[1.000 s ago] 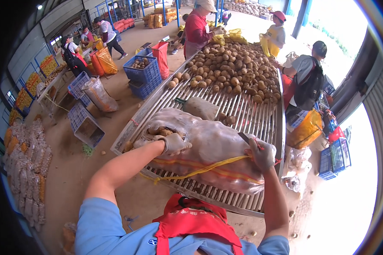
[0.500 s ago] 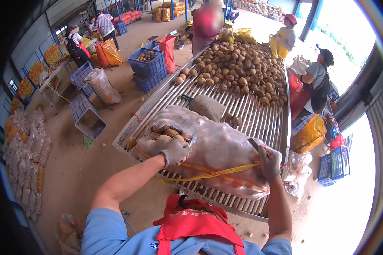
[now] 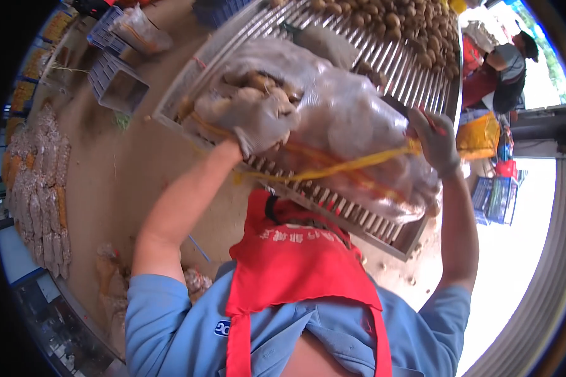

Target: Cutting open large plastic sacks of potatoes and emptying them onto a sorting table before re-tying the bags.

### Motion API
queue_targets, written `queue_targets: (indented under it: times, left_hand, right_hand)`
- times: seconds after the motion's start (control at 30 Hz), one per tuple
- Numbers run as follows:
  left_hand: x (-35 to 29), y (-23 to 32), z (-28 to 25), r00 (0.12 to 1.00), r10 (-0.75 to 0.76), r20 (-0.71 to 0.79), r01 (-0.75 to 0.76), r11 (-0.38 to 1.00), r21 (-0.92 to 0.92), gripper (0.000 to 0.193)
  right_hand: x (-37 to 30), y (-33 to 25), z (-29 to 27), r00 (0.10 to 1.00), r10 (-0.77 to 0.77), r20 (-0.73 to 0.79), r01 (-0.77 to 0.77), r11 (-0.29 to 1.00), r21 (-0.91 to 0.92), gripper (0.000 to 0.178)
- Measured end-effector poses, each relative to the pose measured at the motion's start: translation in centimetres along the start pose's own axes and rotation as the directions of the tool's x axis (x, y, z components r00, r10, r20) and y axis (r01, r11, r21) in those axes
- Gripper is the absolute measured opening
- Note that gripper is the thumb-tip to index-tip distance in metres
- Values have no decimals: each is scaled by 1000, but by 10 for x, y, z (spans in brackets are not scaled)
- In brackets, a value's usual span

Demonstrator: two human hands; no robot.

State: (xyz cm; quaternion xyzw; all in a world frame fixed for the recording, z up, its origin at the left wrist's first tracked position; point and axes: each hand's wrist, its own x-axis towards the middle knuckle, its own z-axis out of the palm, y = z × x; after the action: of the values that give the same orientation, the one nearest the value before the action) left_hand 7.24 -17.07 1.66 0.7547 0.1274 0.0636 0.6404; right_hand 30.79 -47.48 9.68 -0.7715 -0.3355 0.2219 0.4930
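Note:
A long clear plastic bag [image 3: 349,122] packed with potatoes lies across the near end of a metal roller table [image 3: 383,240]. Potatoes [image 3: 253,80] show through a torn opening at its left end. My left hand [image 3: 264,122], in a grey glove, is closed on the plastic by that opening; its fingertips are blurred. At the bag's right end my gloved right hand [image 3: 435,139] grips a knife [image 3: 395,107] with a dark blade and red handle, the blade pointing left over the bag. A yellow strap [image 3: 333,169] runs along the bag's near side up to my right hand.
A greyish sack [image 3: 326,45] rests behind the bag, with a heap of loose potatoes [image 3: 409,25] beyond. One co-worker [image 3: 506,66] stands at the table's right side, near an orange sack [image 3: 478,135]. Blue crates [image 3: 118,85] and stacked filled bags [image 3: 41,182] are on the left.
The view has tipped downward, so table and bag sit higher in it and the people at the far end are out of sight. Both hands stay at the bag, the right still holding the knife.

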Motion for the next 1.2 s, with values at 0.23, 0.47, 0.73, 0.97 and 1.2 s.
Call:
queue_targets:
  times: [0.23, 0.47, 0.73, 0.97, 1.2]
  left_hand:
    - [-6, 10, 3, 986, -157, -52, 161, 982, 93, 26]
    - [-6, -2, 3, 995, 17, -95, 2, 980, 198, 26]
    - [-8, -6, 1, 972, 218, -86, -193, 952, 236, 28]
    - [2, 25, 1, 984, -171, 52, 172, 985, -7, 21]
    - [12, 42, 42, 903, -404, 145, 418, 905, -84, 38]
  right_hand:
    - [77, -37, 71, 956, -12, 295, 111, 940, -322, 46]
    - [112, -56, 104, 844, 10, 536, 393, 668, -632, 46]
    - [119, -67, 58, 705, 10, 709, 676, 294, -676, 44]
    - [84, -66, -17, 890, -165, 425, 425, 639, -641, 40]
    - [63, -56, 2, 905, -131, 405, 364, 732, -576, 34]
